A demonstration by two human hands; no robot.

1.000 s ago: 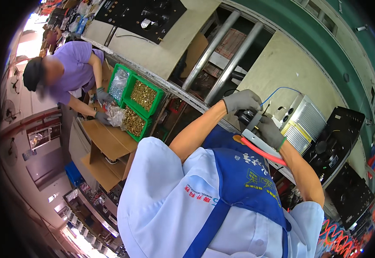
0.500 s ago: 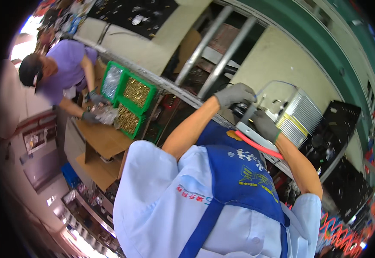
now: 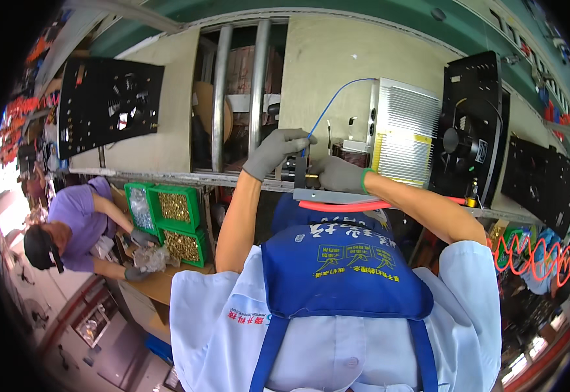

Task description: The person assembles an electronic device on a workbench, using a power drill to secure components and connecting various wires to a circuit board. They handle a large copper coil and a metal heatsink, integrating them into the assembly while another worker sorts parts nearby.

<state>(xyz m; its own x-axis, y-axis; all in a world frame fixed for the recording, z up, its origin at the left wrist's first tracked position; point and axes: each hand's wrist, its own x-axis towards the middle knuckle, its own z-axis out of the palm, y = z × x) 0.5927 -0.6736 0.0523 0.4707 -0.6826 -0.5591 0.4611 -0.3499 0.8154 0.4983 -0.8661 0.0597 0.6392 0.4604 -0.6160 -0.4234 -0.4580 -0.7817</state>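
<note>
Tabletop (image 3: 343,49) lies ahead; left hand (image 3: 276,154) pinches blue wire (image 3: 325,104); right hand (image 3: 342,175), grip unclear, adjoins metal bracket (image 3: 329,196), likely stiff, best edge-held.

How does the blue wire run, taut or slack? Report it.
Slack: the blue wire bows in a wide arc between the finned metal block and the left hand.

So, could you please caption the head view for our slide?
Gloved hands at a grey bracket near a finned silver block.

Factory assembly workshop: metal rollers (image 3: 259,85), green bins (image 3: 179,228) of brass-coloured fasteners (image 3: 174,207), coiled red hoses (image 3: 562,273).
</note>
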